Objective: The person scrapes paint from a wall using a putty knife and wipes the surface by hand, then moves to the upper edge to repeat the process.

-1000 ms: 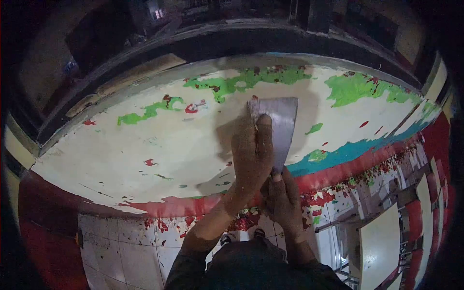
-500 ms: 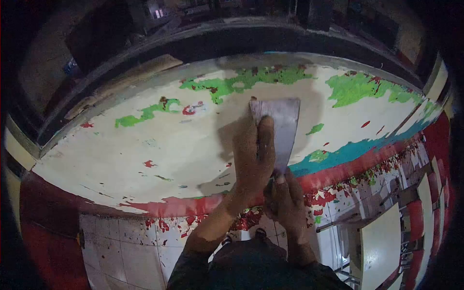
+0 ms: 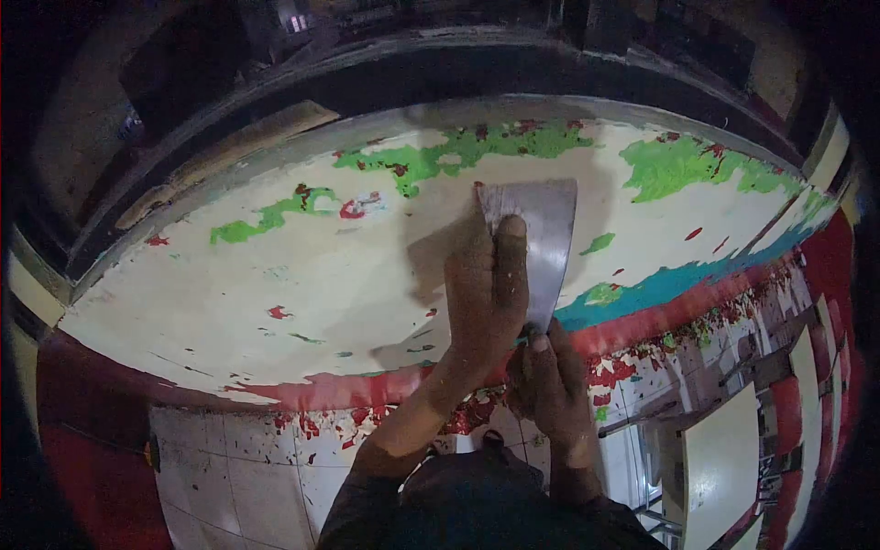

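The broad, grey metal scraper (image 3: 550, 220) lies against the cream, patchily painted wall (image 3: 367, 275), probably light, stiff and firmest near its narrow end, where the right hand (image 3: 553, 385) is closed; the left hand (image 3: 481, 293) grips the blade's side, thumb on its face.

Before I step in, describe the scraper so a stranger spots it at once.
Find the patchy cream wall above the tiled floor. Near its middle, the left hand has its thumb on the scraper, the right hand at its narrow lower end. It is grey metal, flaring upward with straight edges, unlike the ragged green paint patches nearby.
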The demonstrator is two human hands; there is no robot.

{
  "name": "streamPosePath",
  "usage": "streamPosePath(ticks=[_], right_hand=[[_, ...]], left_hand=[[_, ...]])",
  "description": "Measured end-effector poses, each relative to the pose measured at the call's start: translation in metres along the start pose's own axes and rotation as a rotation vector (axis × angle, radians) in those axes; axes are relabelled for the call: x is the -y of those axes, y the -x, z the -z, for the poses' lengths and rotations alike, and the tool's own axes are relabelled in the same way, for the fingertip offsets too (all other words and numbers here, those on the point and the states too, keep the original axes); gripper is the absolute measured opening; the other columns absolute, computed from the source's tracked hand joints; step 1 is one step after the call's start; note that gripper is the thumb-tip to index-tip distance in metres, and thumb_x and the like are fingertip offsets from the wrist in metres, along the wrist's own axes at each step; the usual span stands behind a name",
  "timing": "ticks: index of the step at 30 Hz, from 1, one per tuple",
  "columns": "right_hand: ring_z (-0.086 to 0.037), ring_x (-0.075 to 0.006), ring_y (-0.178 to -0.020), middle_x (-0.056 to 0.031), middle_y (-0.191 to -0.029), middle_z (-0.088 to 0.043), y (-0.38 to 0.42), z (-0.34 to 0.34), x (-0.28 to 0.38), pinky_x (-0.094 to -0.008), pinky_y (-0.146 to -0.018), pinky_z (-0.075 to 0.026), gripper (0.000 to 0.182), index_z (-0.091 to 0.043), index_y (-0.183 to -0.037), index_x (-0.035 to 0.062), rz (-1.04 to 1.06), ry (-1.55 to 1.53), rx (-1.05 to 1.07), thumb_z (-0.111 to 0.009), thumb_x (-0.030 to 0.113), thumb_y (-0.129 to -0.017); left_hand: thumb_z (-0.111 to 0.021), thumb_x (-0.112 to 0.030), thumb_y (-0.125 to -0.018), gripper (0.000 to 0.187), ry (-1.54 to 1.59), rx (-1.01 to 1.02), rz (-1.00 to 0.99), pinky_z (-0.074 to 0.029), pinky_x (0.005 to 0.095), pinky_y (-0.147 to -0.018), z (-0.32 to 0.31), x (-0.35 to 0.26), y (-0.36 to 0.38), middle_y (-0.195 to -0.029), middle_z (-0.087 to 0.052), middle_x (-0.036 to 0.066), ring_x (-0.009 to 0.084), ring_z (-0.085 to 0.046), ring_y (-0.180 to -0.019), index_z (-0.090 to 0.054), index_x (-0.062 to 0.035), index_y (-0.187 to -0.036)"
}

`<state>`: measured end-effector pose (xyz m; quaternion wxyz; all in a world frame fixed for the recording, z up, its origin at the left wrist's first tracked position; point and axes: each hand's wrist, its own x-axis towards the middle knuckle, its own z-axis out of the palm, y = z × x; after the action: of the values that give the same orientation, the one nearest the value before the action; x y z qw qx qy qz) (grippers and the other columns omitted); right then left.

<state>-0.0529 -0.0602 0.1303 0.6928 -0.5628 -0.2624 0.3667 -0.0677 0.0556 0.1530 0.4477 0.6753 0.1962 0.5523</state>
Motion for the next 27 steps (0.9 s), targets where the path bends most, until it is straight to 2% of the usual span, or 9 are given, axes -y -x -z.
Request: streamPosePath(ticks=[2, 5, 8, 11, 17, 20, 22, 26, 27], right_hand=[[-0.039, -0.0049, -0.047, 0.0016, -0.063, -0.043, 0.005, 0.001, 0.0, -0.0203, -0.041, -0.033, 0.025, -0.044, -0.1, 0.0048, -0.033, 0.003, -0.006, -0.037, 0.028, -0.093], [-0.04, -0.0049, -0.049, 0.0014, -0.064, -0.043, 0.008, 0.001, 0.003, -0.0203, -0.041, -0.033, 0.026, -0.044, -0.101, 0.0051, -0.04, -0.02, 0.016, -0.038, 0.029, -0.092], [-0.04, -0.005, -0.049, 0.0012, -0.064, -0.043, 0.006, 0.002, 0.0, -0.0201, -0.042, -0.033, 0.026, -0.044, -0.101, 0.005, -0.045, 0.007, 0.014, -0.038, 0.029, -0.092], [-0.04, -0.0052, -0.048, 0.0012, -0.064, -0.043, 0.01, 0.003, 0.0, -0.02, -0.042, -0.033, 0.026, -0.044, -0.101, 0.005, -0.036, 0.029, -0.01, -0.038, 0.029, -0.092], [-0.039, -0.0048, -0.049, 0.0012, -0.064, -0.044, 0.009, 0.004, 0.0, -0.0204, -0.042, -0.032, 0.026, -0.044, -0.103, 0.0046, -0.046, 0.034, 0.012, -0.037, 0.027, -0.093], [-0.038, -0.0047, -0.045, 0.0013, -0.062, -0.043, 0.011, 0.004, 0.002, -0.0201, -0.039, -0.031, 0.028, -0.044, -0.104, 0.0036, 0.002, 0.014, 0.029, -0.037, 0.028, -0.093], [-0.035, -0.0044, -0.04, 0.0014, -0.056, -0.041, 0.007, 0.001, -0.006, -0.0193, -0.035, -0.029, 0.033, -0.044, -0.107, 0.0018, 0.046, 0.058, -0.027, -0.037, 0.031, -0.092], [-0.036, -0.0044, -0.041, 0.0023, -0.057, -0.041, 0.007, 0.003, -0.008, -0.0188, -0.035, -0.029, 0.033, -0.045, -0.106, 0.0016, 0.075, 0.106, -0.025, -0.038, 0.031, -0.092], [-0.036, -0.0044, -0.042, 0.0024, -0.058, -0.041, 0.01, 0.002, -0.006, -0.0187, -0.036, -0.029, 0.033, -0.045, -0.106, 0.0017, 0.084, 0.101, -0.038, -0.038, 0.03, -0.092]], left_hand=[[-0.046, -0.026, -0.089, 0.03, 0.002, 0.017, -0.042, -0.031, 0.0316, -0.048, 0.002, -0.004, -0.005, -0.055, -0.038, 0.005, 0.0128, -0.035, -0.052, -0.045, -0.0015, -0.072], [-0.046, -0.027, -0.089, 0.031, -0.071, 0.056, 0.092, -0.03, 0.0314, -0.048, 0.006, -0.005, 0.006, -0.055, -0.037, 0.005, 0.0118, -0.033, -0.053, -0.045, -0.0017, -0.071], [-0.046, -0.026, -0.089, 0.03, -0.005, -0.031, 0.033, -0.029, 0.0297, -0.048, -0.001, -0.002, 0.002, -0.056, -0.036, 0.003, 0.01, -0.032, -0.054, -0.045, -0.0024, -0.071], [-0.046, -0.025, -0.089, 0.029, -0.061, 0.052, 0.104, -0.028, 0.0276, -0.048, 0.006, -0.005, 0.008, -0.057, -0.036, 0.001, 0.0086, -0.032, -0.055, -0.044, -0.0032, -0.07], [-0.045, -0.023, -0.089, 0.027, 0.017, -0.01, 0.04, -0.027, 0.0266, -0.047, 0.001, -0.003, 0.004, -0.057, -0.036, -0.001, 0.0073, -0.031, -0.055, -0.044, -0.0029, -0.07], [-0.045, -0.023, -0.089, 0.028, 0.017, -0.001, 0.103, -0.028, 0.0268, -0.047, 0.003, -0.007, 0.01, -0.057, -0.036, -0.001, 0.0072, -0.031, -0.055, -0.043, -0.0025, -0.071], [-0.045, -0.023, -0.089, 0.028, -0.023, -0.031, 0.0, -0.028, 0.0276, -0.047, 0.0, -0.001, 0.004, -0.057, -0.037, 0.0, 0.0081, -0.031, -0.054, -0.043, -0.0021, -0.071], [-0.046, -0.023, -0.089, 0.028, -0.02, 0.071, 0.082, -0.029, 0.029, -0.047, 0.008, -0.004, 0.005, -0.056, -0.039, 0.003, 0.0104, -0.032, -0.052, -0.045, -0.0008, -0.072], [-0.046, -0.023, -0.089, 0.028, -0.032, 0.044, 0.065, -0.029, 0.0295, -0.047, 0.007, -0.002, 0.006, -0.056, -0.039, 0.004, 0.0112, -0.033, -0.052, -0.045, -0.0006, -0.072]])
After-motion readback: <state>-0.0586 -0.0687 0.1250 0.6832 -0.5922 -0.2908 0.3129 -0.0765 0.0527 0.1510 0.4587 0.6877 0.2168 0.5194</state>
